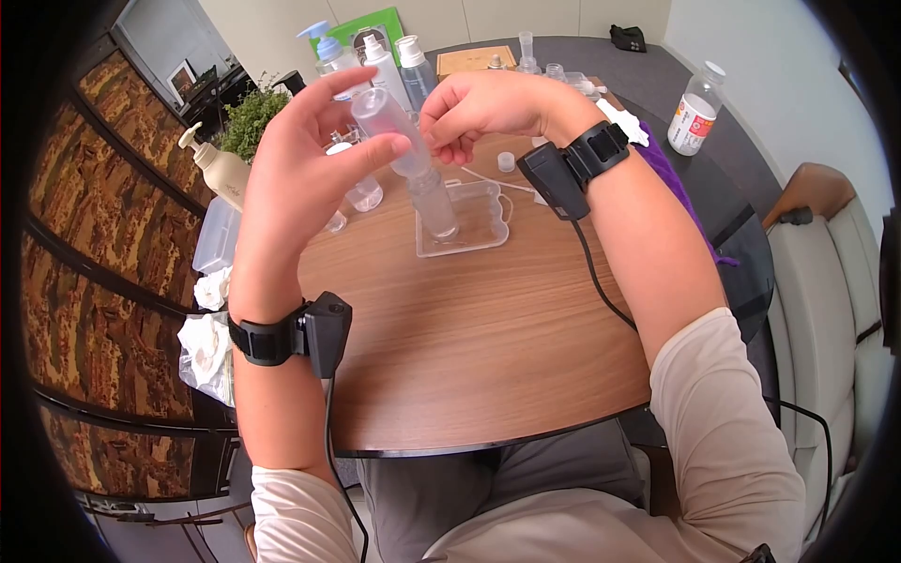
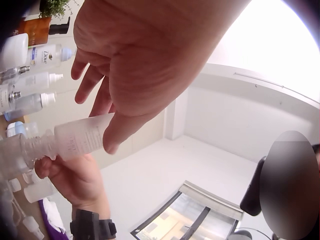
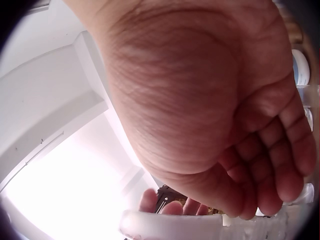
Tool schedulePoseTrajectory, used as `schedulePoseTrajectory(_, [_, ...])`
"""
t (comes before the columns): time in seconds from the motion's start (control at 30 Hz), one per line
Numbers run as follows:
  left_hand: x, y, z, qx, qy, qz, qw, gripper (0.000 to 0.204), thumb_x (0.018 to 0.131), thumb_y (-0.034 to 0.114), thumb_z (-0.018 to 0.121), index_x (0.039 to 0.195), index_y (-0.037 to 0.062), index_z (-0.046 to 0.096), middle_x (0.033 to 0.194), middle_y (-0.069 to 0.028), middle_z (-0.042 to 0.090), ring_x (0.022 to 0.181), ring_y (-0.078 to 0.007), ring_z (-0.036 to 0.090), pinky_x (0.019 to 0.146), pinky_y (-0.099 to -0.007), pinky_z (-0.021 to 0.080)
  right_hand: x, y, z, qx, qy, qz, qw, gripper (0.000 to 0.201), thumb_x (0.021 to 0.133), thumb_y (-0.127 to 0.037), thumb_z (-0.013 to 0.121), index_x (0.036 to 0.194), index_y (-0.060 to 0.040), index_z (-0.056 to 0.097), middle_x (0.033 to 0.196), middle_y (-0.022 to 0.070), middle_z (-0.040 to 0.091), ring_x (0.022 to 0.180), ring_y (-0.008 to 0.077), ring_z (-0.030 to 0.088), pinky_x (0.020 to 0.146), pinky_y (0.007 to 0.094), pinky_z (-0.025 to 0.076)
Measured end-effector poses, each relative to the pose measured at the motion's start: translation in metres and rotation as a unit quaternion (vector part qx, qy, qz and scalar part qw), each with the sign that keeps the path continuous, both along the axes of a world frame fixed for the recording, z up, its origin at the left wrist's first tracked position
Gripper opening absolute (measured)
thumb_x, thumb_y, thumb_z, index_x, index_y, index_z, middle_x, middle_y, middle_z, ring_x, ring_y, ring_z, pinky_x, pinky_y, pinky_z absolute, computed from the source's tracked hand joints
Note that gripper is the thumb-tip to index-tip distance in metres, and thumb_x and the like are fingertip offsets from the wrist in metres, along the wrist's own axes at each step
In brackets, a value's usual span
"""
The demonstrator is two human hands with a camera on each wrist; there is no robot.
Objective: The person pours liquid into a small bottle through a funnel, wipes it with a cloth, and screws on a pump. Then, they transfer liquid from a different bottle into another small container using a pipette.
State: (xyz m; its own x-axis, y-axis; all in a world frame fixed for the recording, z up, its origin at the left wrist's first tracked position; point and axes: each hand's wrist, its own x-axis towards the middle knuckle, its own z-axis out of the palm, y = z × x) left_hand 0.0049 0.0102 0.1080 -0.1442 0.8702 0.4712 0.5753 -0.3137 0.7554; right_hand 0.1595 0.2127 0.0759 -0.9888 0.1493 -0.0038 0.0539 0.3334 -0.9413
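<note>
My left hand holds a frosted translucent bottle upside down, thumb on its near side and fingers spread behind. Below it, mouth to mouth, a small clear bottle stands in a clear plastic tray. In the left wrist view the frosted bottle meets the clear bottle's ridged neck. Beside that joint hovers my right hand, its fingers loosely bent with nothing visible between them. The right wrist view shows the bent fingers just above the frosted bottle.
Pump and spray bottles stand at the back, with a beige pump bottle at left. A small white cap lies behind the tray. A labelled bottle stands far right, past a purple cloth. Crumpled tissues lie at the left edge.
</note>
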Motion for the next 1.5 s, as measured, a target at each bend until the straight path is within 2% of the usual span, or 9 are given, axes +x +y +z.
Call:
schedulePoseTrajectory(0.1, [-0.011,0.002,-0.003,0.014,0.107,0.021,0.994,0.056,0.082,0.012,0.09,0.131,-0.0024,0.067,0.112,-0.0126,0.077,0.105,-0.0159,0.069,0.098,-0.0321,0.052,-0.001,0.0,0.0,0.001,0.0,0.003,1.0,0.018,0.095,-0.017,0.069,0.095,-0.0006,0.076,0.086,0.0068,0.073,0.077,0.0141,0.068,0.076,0.0283,0.057])
schedulePoseTrajectory(0.2, [-0.005,0.001,-0.001,-0.011,0.0,0.007,1.0,0.052,0.082,0.013,0.09,0.127,-0.0028,0.068,0.113,-0.0132,0.077,0.106,-0.0163,0.069,0.099,-0.0326,0.052,0.0,0.0,0.0,0.0,0.001,0.005,1.0,0.018,0.095,-0.017,0.069,0.094,-0.0006,0.076,0.086,0.0068,0.073,0.078,0.014,0.068,0.076,0.0282,0.057])
schedulePoseTrajectory(0.33, [-0.005,0.001,-0.001,0.003,-0.003,-0.005,1.0,0.054,0.083,0.013,0.09,0.129,-0.0037,0.067,0.114,-0.0136,0.077,0.107,-0.0165,0.069,0.099,-0.0329,0.052,0.0,-0.002,0.001,0.004,0.002,0.008,1.0,0.018,0.095,-0.017,0.069,0.094,-0.0006,0.076,0.086,0.0068,0.073,0.078,0.014,0.069,0.076,0.0281,0.057])
schedulePoseTrajectory(0.4, [-0.012,0.003,-0.003,0.02,0.097,0.01,0.995,0.055,0.084,0.012,0.089,0.131,-0.0043,0.067,0.116,-0.0139,0.077,0.108,-0.0164,0.07,0.099,-0.0328,0.053,-0.001,-0.001,0.0,0.002,0.002,0.006,1.0,0.018,0.095,-0.017,0.069,0.094,-0.0006,0.076,0.086,0.0068,0.073,0.078,0.014,0.069,0.076,0.0281,0.057])
schedulePoseTrajectory(0.6, [-0.005,0.004,-0.004,0.013,-0.028,0.005,1.0,0.055,0.083,0.013,0.089,0.131,-0.0036,0.068,0.116,-0.014,0.077,0.108,-0.0156,0.069,0.097,-0.0327,0.054,0.0,-0.002,0.002,0.004,0.002,0.0,1.0,0.018,0.095,-0.018,0.07,0.095,-0.0005,0.076,0.086,0.0068,0.073,0.078,0.0141,0.069,0.076,0.028,0.057])
schedulePoseTrajectory(0.7, [-0.011,0.002,-0.002,0.017,0.075,0.01,0.997,0.058,0.083,0.012,0.089,0.135,-0.0034,0.066,0.115,-0.0129,0.077,0.107,-0.0153,0.069,0.095,-0.0318,0.054,0.0,-0.001,0.001,0.002,0.002,0.002,1.0,0.018,0.095,-0.017,0.07,0.094,-0.0006,0.075,0.085,0.0069,0.073,0.078,0.0143,0.069,0.076,0.0281,0.057])
schedulePoseTrajectory(0.83, [-0.004,0.001,-0.001,0.003,0.014,-0.005,1.0,0.062,0.083,0.012,0.089,0.138,-0.0032,0.064,0.114,-0.0123,0.078,0.106,-0.0153,0.069,0.094,-0.0324,0.055,0.0,-0.002,0.002,0.007,0.002,-0.002,1.0,0.017,0.094,-0.017,0.069,0.093,-0.0005,0.075,0.085,0.0068,0.073,0.077,0.0145,0.069,0.075,0.0283,0.057])
schedulePoseTrajectory(1.13, [-0.001,0.001,-0.002,0.031,0.035,0.008,0.999,0.096,0.08,0.014,0.092,0.159,-0.0015,0.041,0.11,-0.0138,0.077,0.098,-0.0166,0.072,0.093,-0.0299,0.053,0.0,-0.004,0.002,0.014,-0.002,-0.005,1.0,0.018,0.093,-0.016,0.067,0.092,-0.0005,0.075,0.085,0.0067,0.072,0.077,0.0143,0.068,0.076,0.0283,0.056])
schedulePoseTrajectory(1.5, [0.004,-0.003,0.002,-0.01,0.011,-0.006,1.0,0.05,0.082,0.008,0.089,0.127,-0.0054,0.071,0.114,-0.0104,0.077,0.113,-0.0166,0.07,0.1,-0.0324,0.054,0.003,-0.006,0.004,0.024,0.008,-0.007,1.0,0.017,0.093,-0.016,0.066,0.088,-0.0021,0.074,0.084,0.0064,0.072,0.078,0.0139,0.068,0.075,0.0281,0.057])
